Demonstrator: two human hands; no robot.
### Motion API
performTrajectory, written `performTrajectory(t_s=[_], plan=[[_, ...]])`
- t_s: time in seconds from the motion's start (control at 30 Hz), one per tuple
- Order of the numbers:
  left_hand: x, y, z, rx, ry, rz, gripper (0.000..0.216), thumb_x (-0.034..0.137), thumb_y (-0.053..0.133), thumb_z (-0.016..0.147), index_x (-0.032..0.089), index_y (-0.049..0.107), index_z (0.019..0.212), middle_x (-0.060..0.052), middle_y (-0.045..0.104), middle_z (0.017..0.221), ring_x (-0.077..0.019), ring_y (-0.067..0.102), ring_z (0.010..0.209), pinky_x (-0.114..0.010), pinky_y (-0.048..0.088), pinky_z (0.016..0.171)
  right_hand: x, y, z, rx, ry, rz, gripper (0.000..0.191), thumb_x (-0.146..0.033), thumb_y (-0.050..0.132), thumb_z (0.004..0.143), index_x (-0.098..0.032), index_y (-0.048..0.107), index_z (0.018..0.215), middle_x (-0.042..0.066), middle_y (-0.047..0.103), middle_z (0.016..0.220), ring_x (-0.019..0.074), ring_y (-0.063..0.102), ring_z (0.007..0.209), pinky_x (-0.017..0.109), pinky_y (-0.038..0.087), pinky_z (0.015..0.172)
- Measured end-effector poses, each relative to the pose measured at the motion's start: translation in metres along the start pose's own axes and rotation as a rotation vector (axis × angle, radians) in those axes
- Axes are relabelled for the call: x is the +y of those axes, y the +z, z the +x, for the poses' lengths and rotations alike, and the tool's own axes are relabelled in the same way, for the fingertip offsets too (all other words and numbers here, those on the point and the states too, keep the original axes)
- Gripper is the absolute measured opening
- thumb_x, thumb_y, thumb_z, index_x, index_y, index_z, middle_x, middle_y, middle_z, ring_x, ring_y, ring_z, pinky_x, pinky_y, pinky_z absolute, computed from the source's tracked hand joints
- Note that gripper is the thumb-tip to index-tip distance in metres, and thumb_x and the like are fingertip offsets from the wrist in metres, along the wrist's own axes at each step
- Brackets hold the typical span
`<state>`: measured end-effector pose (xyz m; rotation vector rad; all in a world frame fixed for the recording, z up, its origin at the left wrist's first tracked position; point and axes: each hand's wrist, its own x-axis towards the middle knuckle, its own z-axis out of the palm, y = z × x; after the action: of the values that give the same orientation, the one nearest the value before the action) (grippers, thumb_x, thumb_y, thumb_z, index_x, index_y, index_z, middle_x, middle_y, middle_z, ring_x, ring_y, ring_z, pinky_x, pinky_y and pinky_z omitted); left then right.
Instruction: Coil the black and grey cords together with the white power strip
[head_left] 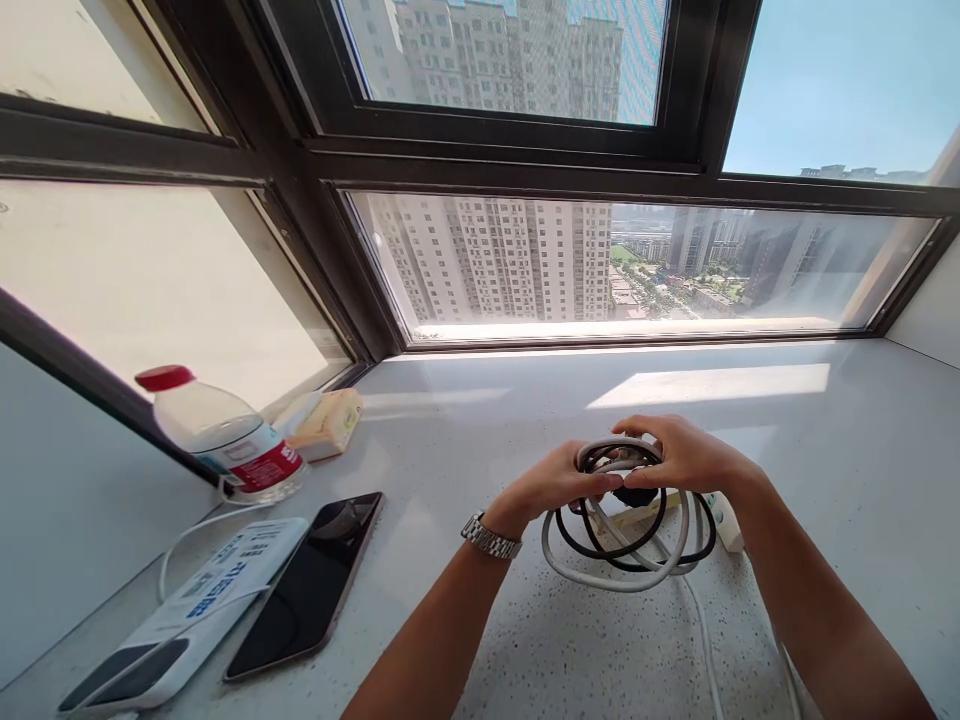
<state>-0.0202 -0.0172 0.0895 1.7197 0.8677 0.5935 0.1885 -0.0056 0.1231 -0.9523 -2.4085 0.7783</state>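
Cables (622,540), a white one and a black one looped together into a rough coil, sit on the pale speckled counter (525,640) a bit right of centre, in front of the big window (630,260). Both hands are on the top of the bundle: left hand (559,485), with a metal wristwatch (490,537), pinches the upper left of the loops, and right hand (686,455) is curled over the upper right, so both grips are closed on the coil. Looks to me like the winding-up stage, with the loops being gathered and held in shape. I'd say the next bit needs the loose end tamed: a white tail runs off the coil toward the near right edge, and there's a white plug or adapter (726,520) lying just beside the loops on the right.

The coil is more ring than stick. It looks tipped up at the far side where the hands lift it, with its wider span running left to right.

Off to the left: a phone (311,590), a white power bank (180,620), a red-capped bottle (225,435) and a tissue pack (326,420).
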Motion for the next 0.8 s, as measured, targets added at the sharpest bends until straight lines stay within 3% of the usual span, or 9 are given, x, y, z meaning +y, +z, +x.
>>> performTrajectory(t_s=[0.1,0.17,0.27,0.4,0.67,0.8], plan=[[0.000,0.000,-0.001,0.054,0.008,-0.028,0.053,0.049,0.065,0.076,0.015,0.055,0.115,0.002,0.054,0.063,-0.0103,0.048,0.053,-0.019,0.038,0.044,-0.003,0.003,-0.002,0.097,-0.032,-0.105,0.034,-0.026,0.062,0.081,-0.019,0.064,0.114,0.008,0.069,0.106,0.0206,0.064,0.089,0.029,0.047,0.075],[-0.001,0.000,-0.001,0.097,0.020,-0.030,0.055,0.049,0.064,0.078,0.016,0.052,0.120,0.001,0.056,0.064,-0.0107,0.049,0.053,-0.019,0.038,0.044,-0.004,0.006,-0.001,0.158,-0.051,-0.154,0.035,-0.025,0.059,0.083,-0.019,0.063,0.118,0.009,0.068,0.110,0.0213,0.064,0.092,0.030,0.047,0.076],[-0.003,-0.003,-0.001,0.120,0.032,0.015,0.045,0.049,0.063,0.078,0.013,0.061,0.105,-0.001,0.059,0.066,-0.0110,0.052,0.055,-0.020,0.043,0.047,-0.004,0.009,0.000,0.216,-0.048,-0.206,0.039,-0.029,0.060,0.085,-0.018,0.060,0.122,0.011,0.067,0.112,0.0225,0.064,0.093,0.030,0.047,0.074],[-0.002,-0.009,-0.003,0.094,-0.005,0.089,0.041,0.051,0.061,0.078,0.013,0.066,0.093,-0.003,0.062,0.067,-0.0132,0.057,0.057,-0.022,0.047,0.051,-0.005,0.012,0.001,0.175,-0.043,-0.300,0.028,-0.032,0.060,0.086,-0.018,0.064,0.110,0.009,0.070,0.095,0.0218,0.064,0.084,0.029,0.046,0.069],[-0.005,-0.013,-0.003,0.194,-0.097,0.177,0.047,0.061,0.057,0.077,0.014,0.059,0.067,-0.001,0.058,0.056,-0.0125,0.053,0.050,-0.021,0.039,0.047,0.002,0.027,0.008,0.256,-0.051,-0.497,0.034,-0.029,0.052,0.091,-0.018,0.058,0.123,0.013,0.062,0.117,0.0251,0.063,0.097,0.033,0.047,0.077],[-0.006,-0.014,-0.005,0.191,-0.133,0.247,0.050,0.063,0.053,0.078,0.015,0.057,0.064,-0.002,0.057,0.053,-0.0133,0.052,0.048,-0.022,0.036,0.045,0.003,0.032,0.012,0.228,-0.028,-0.473,0.024,-0.028,0.048,0.093,-0.019,0.064,0.109,0.010,0.068,0.097,0.0216,0.063,0.081,0.028,0.042,0.067]])
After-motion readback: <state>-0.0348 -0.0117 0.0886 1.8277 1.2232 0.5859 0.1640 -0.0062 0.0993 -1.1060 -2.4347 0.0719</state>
